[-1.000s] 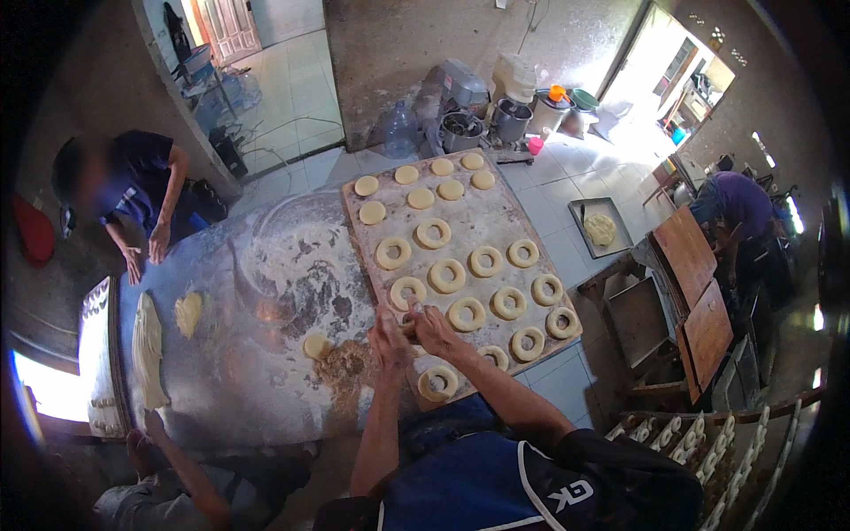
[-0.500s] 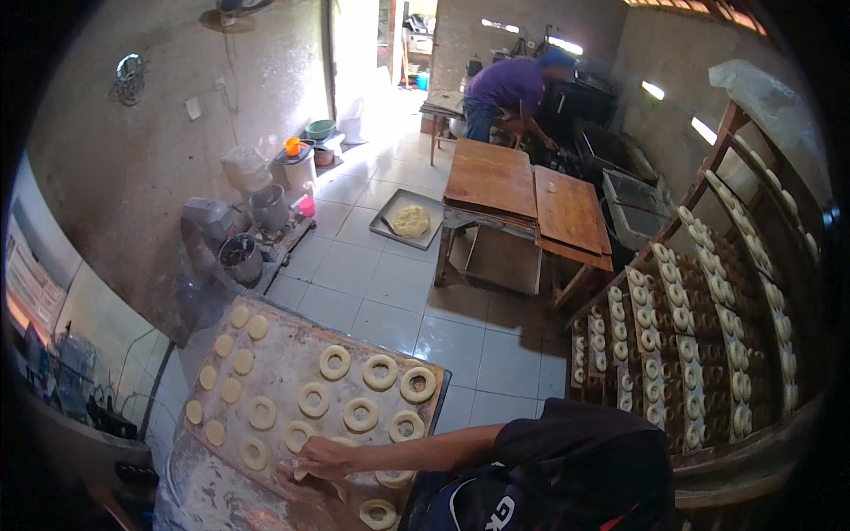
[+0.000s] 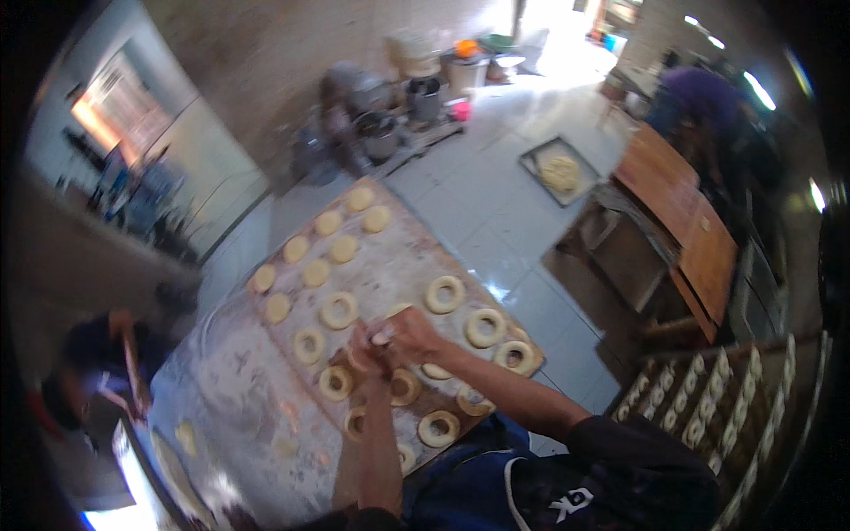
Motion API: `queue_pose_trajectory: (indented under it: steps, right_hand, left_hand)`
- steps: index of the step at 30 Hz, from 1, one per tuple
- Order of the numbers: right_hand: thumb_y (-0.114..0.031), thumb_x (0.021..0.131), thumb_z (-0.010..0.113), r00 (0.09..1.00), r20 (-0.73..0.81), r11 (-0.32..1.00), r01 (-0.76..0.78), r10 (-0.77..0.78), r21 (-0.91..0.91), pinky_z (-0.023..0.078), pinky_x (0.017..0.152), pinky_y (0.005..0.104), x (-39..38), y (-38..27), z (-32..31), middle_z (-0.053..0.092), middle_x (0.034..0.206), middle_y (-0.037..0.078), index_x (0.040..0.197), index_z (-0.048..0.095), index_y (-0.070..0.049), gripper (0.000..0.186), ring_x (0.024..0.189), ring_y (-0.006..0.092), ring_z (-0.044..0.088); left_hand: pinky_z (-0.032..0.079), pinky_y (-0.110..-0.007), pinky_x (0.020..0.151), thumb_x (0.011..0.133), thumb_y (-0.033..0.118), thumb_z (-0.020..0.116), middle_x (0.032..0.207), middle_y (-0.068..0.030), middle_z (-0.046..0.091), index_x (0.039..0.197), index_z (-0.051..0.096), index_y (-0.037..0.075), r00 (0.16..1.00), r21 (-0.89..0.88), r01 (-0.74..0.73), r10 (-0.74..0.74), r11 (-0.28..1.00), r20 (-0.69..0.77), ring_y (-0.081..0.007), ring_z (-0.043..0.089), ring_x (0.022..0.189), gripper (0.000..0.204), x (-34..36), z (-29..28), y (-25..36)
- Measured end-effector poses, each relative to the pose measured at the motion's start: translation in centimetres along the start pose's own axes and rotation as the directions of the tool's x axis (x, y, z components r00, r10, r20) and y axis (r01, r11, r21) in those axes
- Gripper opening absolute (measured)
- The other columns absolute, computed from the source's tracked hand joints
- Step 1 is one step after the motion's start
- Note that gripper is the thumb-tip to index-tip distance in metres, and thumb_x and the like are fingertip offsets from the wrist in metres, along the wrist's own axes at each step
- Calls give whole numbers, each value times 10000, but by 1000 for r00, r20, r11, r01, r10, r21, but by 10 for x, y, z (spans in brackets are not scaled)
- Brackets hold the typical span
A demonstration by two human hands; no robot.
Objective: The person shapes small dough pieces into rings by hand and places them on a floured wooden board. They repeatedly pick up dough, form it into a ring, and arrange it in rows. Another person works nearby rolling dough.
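Note:
My left hand [image 3: 366, 350] and my right hand [image 3: 412, 336] meet over a floured wooden board [image 3: 390, 257], fingers closed and touching. A small pale bit shows between them, too blurred to name. Around and beneath them lie raw dough rings, among them one ring [image 3: 354, 311] just beyond my left hand and one ring [image 3: 459, 295] beyond my right. Other rings sit nearer my body, some partly covered by my forearms. Toward the board's far left end, flat dough discs without holes, such as this disc [image 3: 343, 249], lie in two rows.
A floured worktop [image 3: 230, 380] adjoins the board, with another person [image 3: 111, 363] beyond it. Across the tiled floor are a tray of dough [image 3: 537, 161], mixing machines [image 3: 376, 133] and a wooden table [image 3: 655, 181]. A rack of dough rings [image 3: 682, 398] stands right; a person in purple [image 3: 699, 97] bends behind.
The view has swung left, bringing the worktop and a second person into sight. My joined hands now sit among the rings farther up the board, and my left forearm shows.

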State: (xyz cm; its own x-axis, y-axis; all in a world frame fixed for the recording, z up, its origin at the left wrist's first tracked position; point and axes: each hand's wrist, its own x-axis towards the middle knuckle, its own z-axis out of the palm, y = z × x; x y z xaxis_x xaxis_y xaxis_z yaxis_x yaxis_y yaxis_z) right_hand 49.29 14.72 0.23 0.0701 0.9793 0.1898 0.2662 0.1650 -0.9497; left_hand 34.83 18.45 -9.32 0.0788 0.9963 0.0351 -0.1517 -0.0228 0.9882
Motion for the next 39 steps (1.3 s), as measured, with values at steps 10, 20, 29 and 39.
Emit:
queue_pose_trajectory:
  steps: [10, 20, 29, 39]
  right_hand:
    - [-209, 745, 711, 987, -15, 975, -158, 157, -159, 490, 664, 429, 71, -22, -50, 632, 765, 220, 851, 568, 66, 328, 731, 339, 636]
    - [-165, 821, 640, 993, -115, 676, -62, -34, -734, 376, 1036, 476, 146, 38, -79, 579, 1152, 278, 1163, 505, 124, 468, 1198, 397, 509]
    - [-199, 836, 617, 967, 253, 342, 246, -25, -907, 413, 1006, 468, 211, 96, -60, 626, 1169, 193, 1016, 674, 10, 282, 1188, 379, 534]
    - [-192, 765, 713, 980, 200, 605, 167, -13, -779, 528, 731, 459, 203, 89, -71, 693, 920, 192, 912, 671, -18, 232, 868, 343, 668]
  left_hand:
    - [452, -491, 945, 970, 265, 490, 1091, -163, 629, 1247, 535, 57, 998, 683, 67, -56, 727, -38, -349, 602, 1017, 350, 88, 46, 65]
    - [370, -578, 986, 854, 337, 665, 1103, -127, 661, 1057, 664, 126, 953, 929, -296, 0, 224, 303, -354, 569, 1102, 292, 112, 40, 85]
    - [418, -519, 996, 850, 299, 668, 1183, -274, 589, 1114, 624, 14, 928, 977, -181, 348, 116, 130, -391, 544, 1171, 391, 174, -2, 56]
    - [503, -444, 843, 750, 205, 737, 1014, -219, 664, 1069, 606, 12, 979, 819, -163, -14, 550, 204, -360, 643, 1018, 395, 169, -27, 116]
